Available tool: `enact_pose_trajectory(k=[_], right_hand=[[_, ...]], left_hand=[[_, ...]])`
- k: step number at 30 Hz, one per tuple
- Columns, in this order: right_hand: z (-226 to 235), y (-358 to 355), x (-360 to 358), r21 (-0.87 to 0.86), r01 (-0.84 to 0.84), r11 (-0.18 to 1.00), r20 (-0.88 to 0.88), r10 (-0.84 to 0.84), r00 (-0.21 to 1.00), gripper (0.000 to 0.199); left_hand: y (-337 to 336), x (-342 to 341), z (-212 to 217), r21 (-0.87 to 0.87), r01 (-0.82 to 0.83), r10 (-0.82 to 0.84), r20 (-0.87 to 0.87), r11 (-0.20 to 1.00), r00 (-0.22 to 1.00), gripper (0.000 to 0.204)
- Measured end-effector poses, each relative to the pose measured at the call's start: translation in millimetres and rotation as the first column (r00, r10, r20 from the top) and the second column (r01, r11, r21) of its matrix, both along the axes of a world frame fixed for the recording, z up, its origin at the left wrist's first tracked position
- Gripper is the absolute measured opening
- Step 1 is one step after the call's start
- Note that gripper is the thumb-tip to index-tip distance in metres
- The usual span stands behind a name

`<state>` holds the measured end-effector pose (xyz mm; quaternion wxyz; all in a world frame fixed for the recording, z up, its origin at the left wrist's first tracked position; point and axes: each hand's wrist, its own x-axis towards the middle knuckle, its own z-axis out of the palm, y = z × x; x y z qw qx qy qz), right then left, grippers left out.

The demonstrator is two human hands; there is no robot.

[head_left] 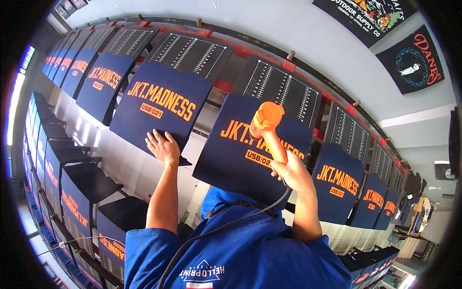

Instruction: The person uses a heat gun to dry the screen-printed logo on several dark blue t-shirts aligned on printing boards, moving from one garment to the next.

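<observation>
My right hand (294,172) is wrapped round the handle of an orange hair dryer (268,119). The dryer is over a navy fabric panel (216,156) with orange print and covers part of its lettering. Its dark cord (231,219) runs down across my blue shirt. Fingers spread, my left hand (164,148) lies on the lower edge of the neighbouring navy panel (144,127), just below its orange print. Both panels lie on dark boards; the board (190,54) above the left one bears white ruled marks.
More printed navy panels, such as one (337,180) to the right, lie on boards along a curving red and black rack (226,86). Another row of panels on boards (72,200) stands at the left. Dark printed cloths (409,60) are at the upper right.
</observation>
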<state>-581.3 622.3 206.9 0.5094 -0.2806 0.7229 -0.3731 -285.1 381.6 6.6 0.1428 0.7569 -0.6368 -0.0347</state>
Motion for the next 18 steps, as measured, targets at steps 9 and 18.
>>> enact_pose_trajectory(k=[9, 18], right_hand=[[-1, -12, -9, -0.048, 0.061, 0.997, -0.053, -0.064, 0.997, 0.04], [6, 15, -10, 0.011, -0.039, 0.999, 0.054, 0.038, 0.998, 0.042]], left_hand=[[0, -1, -1, -0.004, -0.005, 0.005, 0.028, 1.0, 1.0, 0.058], [0, -2, -1, -0.012, 0.002, -0.002, 0.05, 1.0, 0.999, 0.059]])
